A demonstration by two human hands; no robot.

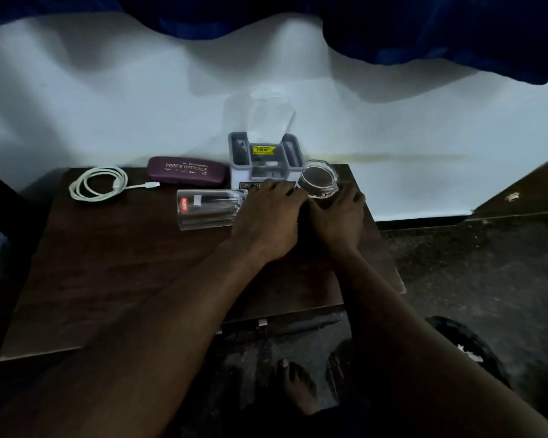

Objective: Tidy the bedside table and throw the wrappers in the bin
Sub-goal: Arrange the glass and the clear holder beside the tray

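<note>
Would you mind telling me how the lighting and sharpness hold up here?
Head view: dim overall, white sheet brightest; left hand, right hand and table sink into shadow; lettering on the tumbler and case is legible; the jar rim glints; wide-angle stretch at the edges.

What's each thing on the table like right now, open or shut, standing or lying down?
Tall glass: lying on its side.
Short glass: gripped by the right hand.
Spectacle case: shut.
Cable: coiled, plugged into nothing.
Grey box: top open.
Left hand: beside the tall glass, grip unclear.
</note>
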